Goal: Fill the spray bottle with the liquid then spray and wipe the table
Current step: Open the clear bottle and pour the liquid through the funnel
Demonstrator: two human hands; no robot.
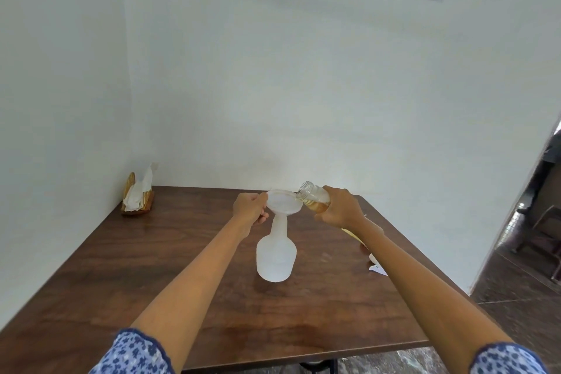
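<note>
Gripping funnel (283, 202) rim, left hand (249, 209) fingers curled | right hand (337, 206) fingers wrapping tilted jar (314, 197)

Short sleeves (133, 352) on both arms: blue-white floral print, darker edging; forearms bare; garment probably blouse.

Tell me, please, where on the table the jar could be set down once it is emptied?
Bare wood lies between the napkin holder and the spray bottle, and along the table near edge. Right of the bottle is crowded: the right forearm and white scraps.

Soft, even light; wide-angle bending at edges, notice text perhaps blurred.
</note>
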